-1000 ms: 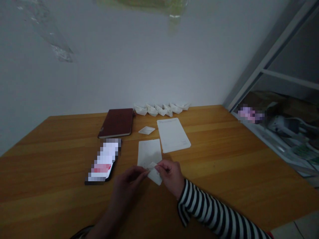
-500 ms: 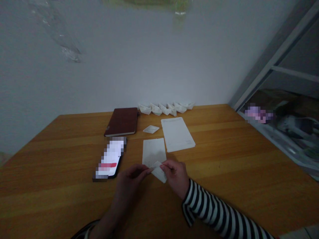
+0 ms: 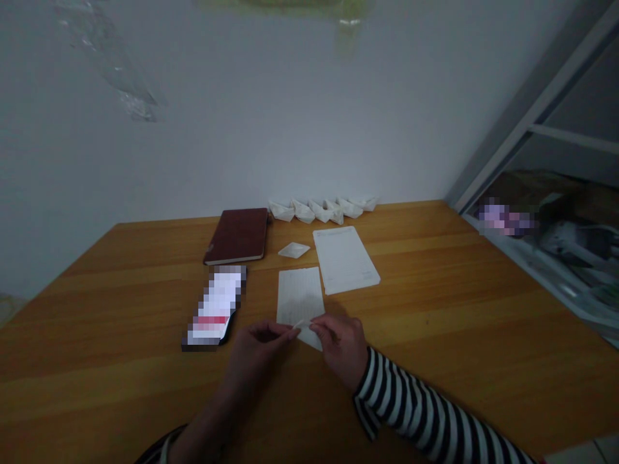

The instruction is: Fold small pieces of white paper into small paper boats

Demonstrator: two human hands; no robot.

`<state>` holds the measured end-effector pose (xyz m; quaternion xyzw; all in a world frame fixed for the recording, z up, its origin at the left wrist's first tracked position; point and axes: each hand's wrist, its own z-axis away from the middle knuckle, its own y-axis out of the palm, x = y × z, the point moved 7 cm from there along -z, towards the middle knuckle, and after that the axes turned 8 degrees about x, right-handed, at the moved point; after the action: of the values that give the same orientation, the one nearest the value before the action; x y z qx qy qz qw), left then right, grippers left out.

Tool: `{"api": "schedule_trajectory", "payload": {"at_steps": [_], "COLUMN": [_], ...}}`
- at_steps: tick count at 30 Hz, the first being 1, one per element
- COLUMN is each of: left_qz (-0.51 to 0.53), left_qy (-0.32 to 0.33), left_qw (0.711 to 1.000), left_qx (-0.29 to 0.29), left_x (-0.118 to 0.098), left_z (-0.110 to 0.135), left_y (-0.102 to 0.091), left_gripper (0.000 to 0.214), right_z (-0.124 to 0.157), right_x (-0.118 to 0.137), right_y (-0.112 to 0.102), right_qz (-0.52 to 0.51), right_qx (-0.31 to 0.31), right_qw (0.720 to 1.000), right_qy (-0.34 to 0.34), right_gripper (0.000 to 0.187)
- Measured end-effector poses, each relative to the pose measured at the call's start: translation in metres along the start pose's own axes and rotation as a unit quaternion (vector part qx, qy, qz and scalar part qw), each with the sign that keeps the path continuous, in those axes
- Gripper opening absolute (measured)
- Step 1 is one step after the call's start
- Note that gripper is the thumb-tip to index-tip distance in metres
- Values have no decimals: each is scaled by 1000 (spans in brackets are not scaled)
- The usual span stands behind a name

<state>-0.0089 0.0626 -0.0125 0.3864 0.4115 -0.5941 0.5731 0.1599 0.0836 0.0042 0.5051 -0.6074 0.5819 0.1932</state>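
Both my hands pinch a small folded piece of white paper (image 3: 308,333) just above the wooden table (image 3: 97,309). My left hand (image 3: 261,351) grips its left end with fingers closed. My right hand (image 3: 342,348), in a black-and-white striped sleeve, grips the right end, fingers pressed together. Just behind the folded piece lies a flat white sheet (image 3: 300,293). A larger sheet (image 3: 345,258) lies further back to the right.
A phone (image 3: 215,308) lies left of my hands. A dark red notebook (image 3: 238,235) sits behind it. One folded paper boat (image 3: 293,250) lies alone, and several more (image 3: 322,209) line the wall. A metal shelf (image 3: 546,238) stands at the right.
The folded paper has flattened and dropped slightly between my fingers. The view has shifted a little, so everything on the table sits further right than a second ago.
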Motion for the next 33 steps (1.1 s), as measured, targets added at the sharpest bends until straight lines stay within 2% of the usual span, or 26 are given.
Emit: {"api": "schedule_trajectory", "payload": {"at_steps": [5, 12, 17, 21, 27, 33], "left_qz": [37, 76, 49, 14, -12, -21], "left_qy": [18, 11, 4, 12, 58, 66], "left_qw": [999, 997, 998, 999, 998, 998], "left_qx": [-30, -21, 31, 28, 11, 10], "left_x": [-4, 5, 10, 10, 1, 5], "left_z": [-1, -5, -7, -7, -4, -5], "left_y": [-3, -2, 4, 2, 1, 2], "left_gripper": [28, 35, 32, 29, 21, 22], "right_z": [-1, -2, -4, -4, -2, -2], "right_x": [-8, -23, -20, -15, -23, -30], "right_y": [2, 10, 13, 17, 27, 35], "right_qz": [-69, -139, -136, -133, -216, -293], "right_qx": [-5, 11, 32, 55, 76, 86], "right_qw": [997, 986, 986, 986, 966, 941], "right_qy": [47, 96, 89, 86, 116, 146], "right_gripper": [21, 23, 24, 23, 24, 23]}}
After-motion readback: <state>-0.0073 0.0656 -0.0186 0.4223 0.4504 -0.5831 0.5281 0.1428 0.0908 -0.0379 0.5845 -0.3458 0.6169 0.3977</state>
